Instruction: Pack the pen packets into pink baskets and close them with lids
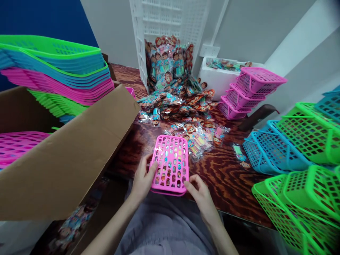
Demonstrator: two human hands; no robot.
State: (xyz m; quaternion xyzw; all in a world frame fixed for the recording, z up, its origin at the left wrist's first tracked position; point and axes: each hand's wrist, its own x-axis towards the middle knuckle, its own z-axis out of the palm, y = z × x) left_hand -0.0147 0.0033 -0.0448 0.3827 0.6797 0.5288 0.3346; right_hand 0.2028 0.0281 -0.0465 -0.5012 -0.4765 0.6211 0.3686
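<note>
A small pink plastic basket (172,161) with a slotted top face is at the front edge of the table, colourful packets showing through its holes. My left hand (143,177) grips its left side, thumb on top and fingers partly hidden behind. At the lower right corner, my right hand (200,194) has its thumb on the rim and its fingers curled alongside. Just beyond the basket lie loose clear packets (199,140) with cartoon figures and pastel pieces.
A cardboard box (79,145) holding stacked green, blue and pink baskets (66,76) stands at left. A white crate (162,17) spills a packet heap (175,92) at the back. Pink baskets (239,99), blue baskets (273,148) and green baskets (300,202) line the right.
</note>
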